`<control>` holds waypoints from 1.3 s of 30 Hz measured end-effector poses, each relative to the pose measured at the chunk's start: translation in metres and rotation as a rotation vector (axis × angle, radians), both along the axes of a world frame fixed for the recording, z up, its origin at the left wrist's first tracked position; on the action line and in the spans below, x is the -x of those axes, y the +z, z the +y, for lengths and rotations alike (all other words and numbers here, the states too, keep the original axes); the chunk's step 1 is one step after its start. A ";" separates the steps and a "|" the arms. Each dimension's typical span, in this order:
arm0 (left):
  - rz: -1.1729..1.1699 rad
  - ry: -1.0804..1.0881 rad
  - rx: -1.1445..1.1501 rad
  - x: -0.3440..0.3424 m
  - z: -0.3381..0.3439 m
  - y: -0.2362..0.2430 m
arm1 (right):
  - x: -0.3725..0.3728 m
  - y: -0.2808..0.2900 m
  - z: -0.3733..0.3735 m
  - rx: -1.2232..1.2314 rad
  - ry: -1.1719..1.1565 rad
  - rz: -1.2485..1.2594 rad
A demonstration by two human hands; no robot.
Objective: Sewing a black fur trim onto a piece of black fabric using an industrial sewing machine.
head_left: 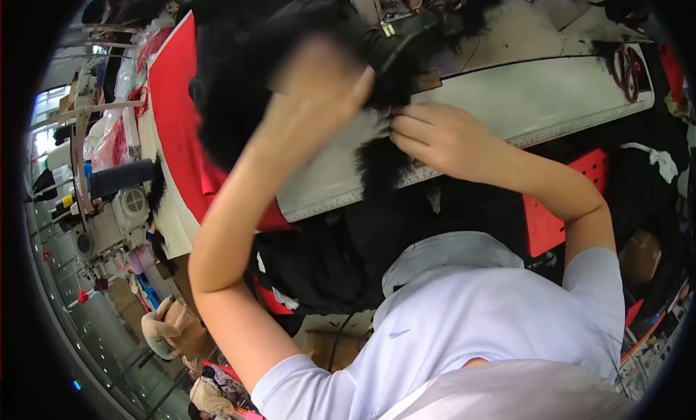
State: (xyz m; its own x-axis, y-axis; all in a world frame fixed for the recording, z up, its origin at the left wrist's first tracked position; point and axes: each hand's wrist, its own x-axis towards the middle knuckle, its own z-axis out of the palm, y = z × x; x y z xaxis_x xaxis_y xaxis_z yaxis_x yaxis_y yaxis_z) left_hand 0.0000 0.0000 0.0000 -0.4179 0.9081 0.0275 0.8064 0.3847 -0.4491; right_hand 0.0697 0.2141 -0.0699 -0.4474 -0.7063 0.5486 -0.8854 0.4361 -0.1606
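The black fur (pixel 380 162) beside the curled right hand (pixel 441 138) looks partly done, its loose end left to do, but I cannot tell if that or the blurry left hand (pixel 322 75) grips it.

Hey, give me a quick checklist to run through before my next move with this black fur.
1. Right hand at the black fur: ok, its fingertips are at the fur's edge.
2. Left hand grip: cannot tell, it is blurred against black material.
3. Ruler strip fully uncovered: not ok, the fur lies across part of it.
4. Red-handled scissors away from both hands: ok, at the right end of the white tabletop.
5. Red perforated panel off the tabletop: ok.
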 end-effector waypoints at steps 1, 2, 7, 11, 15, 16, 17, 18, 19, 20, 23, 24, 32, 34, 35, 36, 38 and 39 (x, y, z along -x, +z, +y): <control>-0.061 0.009 -0.097 -0.010 0.005 -0.011 | 0.000 -0.003 0.001 0.034 -0.004 -0.001; 0.002 -0.003 -0.194 -0.017 0.010 -0.021 | 0.001 -0.008 0.000 0.073 -0.003 -0.007; -0.154 -0.051 -0.435 -0.021 0.017 -0.027 | -0.008 -0.003 -0.010 0.113 -0.014 -0.014; -0.104 0.016 -0.454 -0.035 0.022 -0.036 | -0.002 0.010 0.013 0.014 0.038 -0.048; -0.068 0.040 -0.409 -0.037 0.028 -0.038 | 0.022 0.011 0.034 0.155 -0.135 0.002; -0.069 0.036 -0.394 -0.036 0.030 -0.035 | 0.032 0.015 0.030 0.241 -0.167 -0.078; -0.075 0.034 -0.395 -0.037 0.030 -0.032 | 0.038 0.015 0.031 0.239 -0.170 -0.083; -0.121 0.071 -0.284 -0.037 0.029 -0.027 | 0.045 0.015 0.031 0.041 -0.165 -0.049; -0.166 0.107 -0.171 -0.035 0.028 -0.020 | 0.049 0.015 0.032 -0.156 -0.158 -0.015; -0.161 0.027 -0.188 -0.029 0.026 -0.011 | 0.050 0.013 0.034 -0.158 -0.149 -0.017; -0.344 -0.101 -0.271 -0.003 0.016 0.008 | 0.053 0.021 0.039 -0.204 -0.070 -0.047; -0.395 -0.118 -0.291 0.006 0.012 0.006 | 0.053 0.019 0.039 -0.200 -0.065 -0.047; -0.215 0.328 -0.602 -0.001 0.020 -0.030 | 0.055 0.014 0.041 -0.237 -0.034 0.040; -0.123 0.287 -0.437 0.000 0.022 -0.031 | 0.056 0.016 0.043 -0.246 -0.026 0.018; -0.071 0.269 -0.332 -0.001 0.023 -0.031 | 0.057 0.017 0.044 -0.252 -0.025 -0.003; -0.067 0.277 -0.247 -0.007 0.024 -0.031 | 0.058 0.016 0.045 -0.253 -0.024 -0.001; -0.019 0.205 -0.302 -0.011 0.023 -0.032 | 0.059 0.014 0.048 -0.215 -0.029 -0.075; 0.027 0.131 -0.355 -0.013 0.022 -0.033 | 0.063 0.015 0.051 -0.184 -0.052 -0.082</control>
